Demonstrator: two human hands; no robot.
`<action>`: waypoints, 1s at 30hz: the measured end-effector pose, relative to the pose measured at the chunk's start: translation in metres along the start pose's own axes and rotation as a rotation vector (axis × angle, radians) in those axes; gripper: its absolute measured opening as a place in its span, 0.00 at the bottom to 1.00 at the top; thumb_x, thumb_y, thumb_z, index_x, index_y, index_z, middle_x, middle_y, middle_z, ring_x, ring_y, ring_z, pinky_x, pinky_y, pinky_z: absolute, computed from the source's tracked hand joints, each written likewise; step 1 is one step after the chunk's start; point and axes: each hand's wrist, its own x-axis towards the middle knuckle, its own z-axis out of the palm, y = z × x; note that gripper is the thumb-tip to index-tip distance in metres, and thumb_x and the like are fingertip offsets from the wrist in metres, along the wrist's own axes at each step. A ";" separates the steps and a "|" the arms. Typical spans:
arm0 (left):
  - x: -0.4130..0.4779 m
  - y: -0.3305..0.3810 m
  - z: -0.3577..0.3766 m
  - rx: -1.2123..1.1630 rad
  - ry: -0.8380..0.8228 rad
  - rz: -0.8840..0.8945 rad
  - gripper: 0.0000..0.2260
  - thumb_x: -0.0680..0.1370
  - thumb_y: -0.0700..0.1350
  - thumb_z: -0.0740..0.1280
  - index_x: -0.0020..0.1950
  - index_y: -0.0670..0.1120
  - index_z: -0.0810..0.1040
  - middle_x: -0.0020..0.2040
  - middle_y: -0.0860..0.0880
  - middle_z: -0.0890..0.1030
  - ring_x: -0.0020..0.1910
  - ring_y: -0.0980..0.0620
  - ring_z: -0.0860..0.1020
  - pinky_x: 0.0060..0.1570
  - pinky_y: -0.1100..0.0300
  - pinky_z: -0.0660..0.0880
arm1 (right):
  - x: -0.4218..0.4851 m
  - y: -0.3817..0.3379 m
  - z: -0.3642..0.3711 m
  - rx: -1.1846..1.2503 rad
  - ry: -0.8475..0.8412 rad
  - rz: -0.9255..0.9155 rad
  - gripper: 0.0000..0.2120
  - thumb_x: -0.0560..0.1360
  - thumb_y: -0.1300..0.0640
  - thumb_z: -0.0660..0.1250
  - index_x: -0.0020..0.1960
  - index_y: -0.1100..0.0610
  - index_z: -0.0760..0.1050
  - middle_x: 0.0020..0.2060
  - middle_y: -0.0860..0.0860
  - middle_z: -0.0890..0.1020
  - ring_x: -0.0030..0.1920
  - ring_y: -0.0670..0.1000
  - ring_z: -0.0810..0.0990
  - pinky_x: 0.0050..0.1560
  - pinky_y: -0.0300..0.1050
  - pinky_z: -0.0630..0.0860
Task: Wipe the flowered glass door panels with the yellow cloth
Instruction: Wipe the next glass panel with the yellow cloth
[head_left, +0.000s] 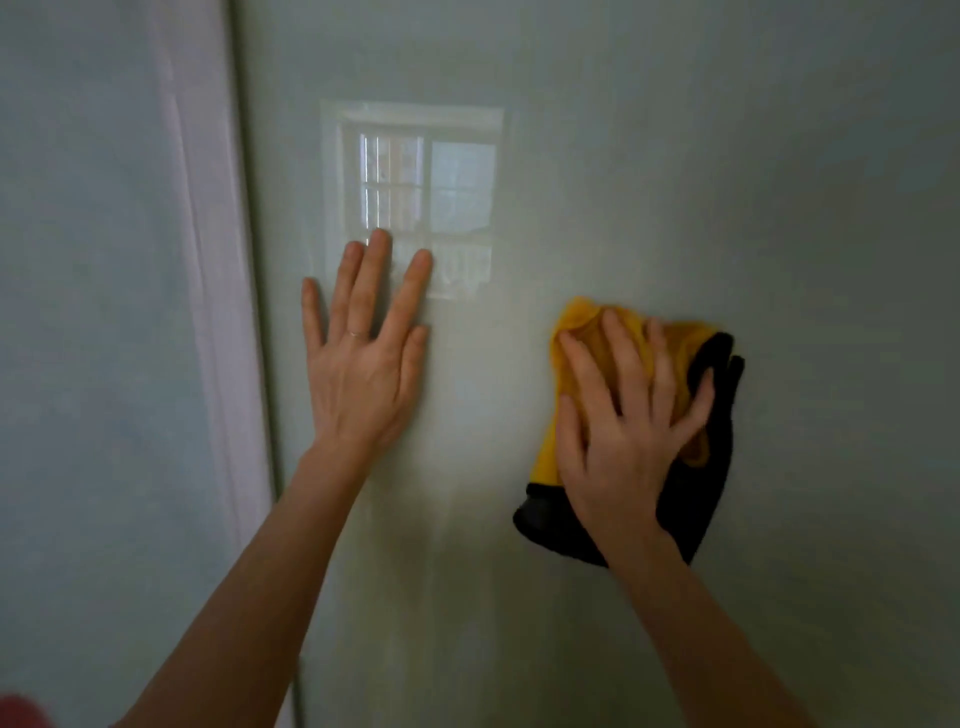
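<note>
Two hands are on the pale, glossy glass door panel (779, 182). My left hand (363, 358) lies flat, fingers straight and spread, holding nothing; I judge it steadies the door against the push. At three o'clock from it, my right hand (623, 431) presses the crumpled yellow-and-black cloth (576, 322) to the glass with splayed fingers. Cloth shows past the fingertips at twelve and under the palm at six.

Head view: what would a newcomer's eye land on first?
The yellow cloth with its black side, pressed flat to the glass panel at centre right by the spread right hand. Next, the left hand lying flat on the glass at centre, fingertips reaching a bright window reflection just above it.
</note>
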 end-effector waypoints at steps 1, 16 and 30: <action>0.000 0.000 0.000 -0.002 0.007 0.003 0.23 0.86 0.51 0.51 0.82 0.51 0.58 0.81 0.42 0.59 0.81 0.44 0.53 0.78 0.41 0.45 | 0.015 -0.009 0.006 -0.022 0.034 0.053 0.22 0.77 0.58 0.69 0.71 0.49 0.77 0.74 0.52 0.73 0.77 0.59 0.67 0.74 0.71 0.54; -0.005 -0.017 -0.006 -0.074 0.020 0.077 0.22 0.86 0.47 0.54 0.81 0.48 0.60 0.80 0.41 0.61 0.80 0.44 0.56 0.79 0.47 0.45 | -0.023 -0.031 0.007 -0.005 -0.095 -0.049 0.20 0.81 0.54 0.64 0.73 0.48 0.74 0.76 0.53 0.70 0.78 0.59 0.64 0.75 0.70 0.52; -0.009 -0.024 -0.007 -0.126 0.016 0.096 0.22 0.84 0.41 0.57 0.79 0.43 0.63 0.79 0.40 0.62 0.80 0.44 0.57 0.79 0.45 0.52 | -0.049 -0.028 0.007 0.022 -0.168 -0.292 0.20 0.80 0.57 0.69 0.72 0.46 0.77 0.76 0.50 0.70 0.78 0.54 0.65 0.77 0.66 0.51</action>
